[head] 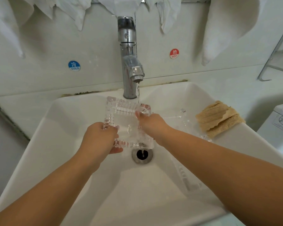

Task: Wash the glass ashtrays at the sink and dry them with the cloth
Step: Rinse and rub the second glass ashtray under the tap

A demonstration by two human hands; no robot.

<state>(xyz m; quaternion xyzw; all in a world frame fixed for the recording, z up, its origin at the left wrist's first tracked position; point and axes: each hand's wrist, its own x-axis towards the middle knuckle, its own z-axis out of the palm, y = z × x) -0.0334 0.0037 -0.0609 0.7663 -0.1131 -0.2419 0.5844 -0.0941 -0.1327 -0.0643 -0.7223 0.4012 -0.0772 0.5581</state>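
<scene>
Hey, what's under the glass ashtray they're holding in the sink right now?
Below the ashtray, held by the left hand and right hand, lie the white sink and the open drain. The glass and hands cover part of the basin floor.

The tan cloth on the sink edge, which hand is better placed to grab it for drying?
Probably the right hand: the cloth lies on the sink's right rim, nearer that hand. The left hand grips the ashtray and could hold it.

Two bare, sleeveless forearms [219, 160]
</scene>
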